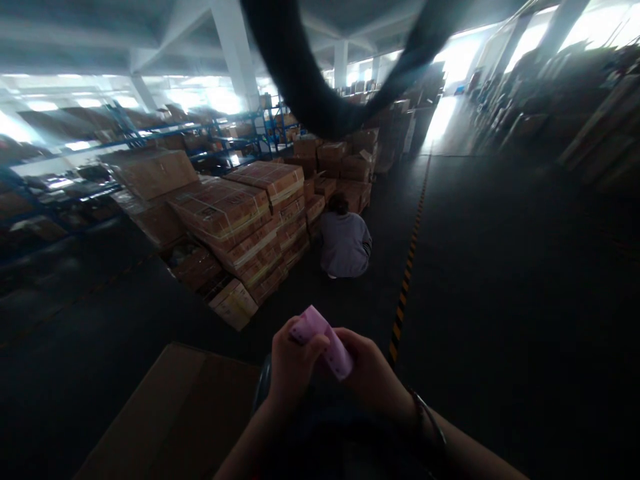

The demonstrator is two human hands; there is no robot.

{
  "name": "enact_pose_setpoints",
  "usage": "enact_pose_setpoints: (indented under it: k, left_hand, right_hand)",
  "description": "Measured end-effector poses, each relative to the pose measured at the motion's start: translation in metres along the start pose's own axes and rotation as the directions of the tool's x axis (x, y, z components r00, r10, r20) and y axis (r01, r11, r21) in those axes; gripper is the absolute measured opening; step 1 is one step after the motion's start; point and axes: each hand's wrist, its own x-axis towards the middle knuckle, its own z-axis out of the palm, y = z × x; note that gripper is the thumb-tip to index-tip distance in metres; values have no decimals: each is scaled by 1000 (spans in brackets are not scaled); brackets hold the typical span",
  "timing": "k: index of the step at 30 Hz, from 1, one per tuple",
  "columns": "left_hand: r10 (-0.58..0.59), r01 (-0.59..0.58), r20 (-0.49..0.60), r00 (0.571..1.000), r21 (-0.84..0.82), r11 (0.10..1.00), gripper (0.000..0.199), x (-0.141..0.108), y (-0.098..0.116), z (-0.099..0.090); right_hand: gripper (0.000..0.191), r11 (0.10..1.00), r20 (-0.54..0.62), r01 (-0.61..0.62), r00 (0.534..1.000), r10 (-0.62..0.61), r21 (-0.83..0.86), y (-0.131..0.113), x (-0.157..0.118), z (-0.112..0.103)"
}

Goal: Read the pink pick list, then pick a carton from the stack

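A pink folded sheet (330, 350) with small dark dots along its edge is held between my two hands, low in the middle of the head view. My left hand (295, 360) is closed on its upper left end, the thumb lying across the front. At the sheet's right side, my right hand (367, 367) grips it with bent fingers, partly hidden behind it. Dark bands circle my right wrist. Whether the sheet is paper or thin plastic, I cannot tell.
Strapped cardboard boxes (240, 207) are stacked ahead to the left, with a person (346, 240) crouching beside them. A large brown carton (150, 413) lies at lower left. Yellow-black floor tape (404, 293) runs forward on the right. Blue shelving stands far left. A dark blurred loop crosses the top.
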Motion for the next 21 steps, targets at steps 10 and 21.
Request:
enact_pose_setpoints:
  k: [10,21]
  left_hand:
    - [126,-111,153,980,-109,988,23,-7,1,-15]
    - [-158,147,10,987,-427,892,33,-1,-6,-41]
  right_hand:
    - [33,966,-446,121,895,-6,229,6,-11,-16]
    - [39,785,-596,157,742,306,599,-8,-12,-25]
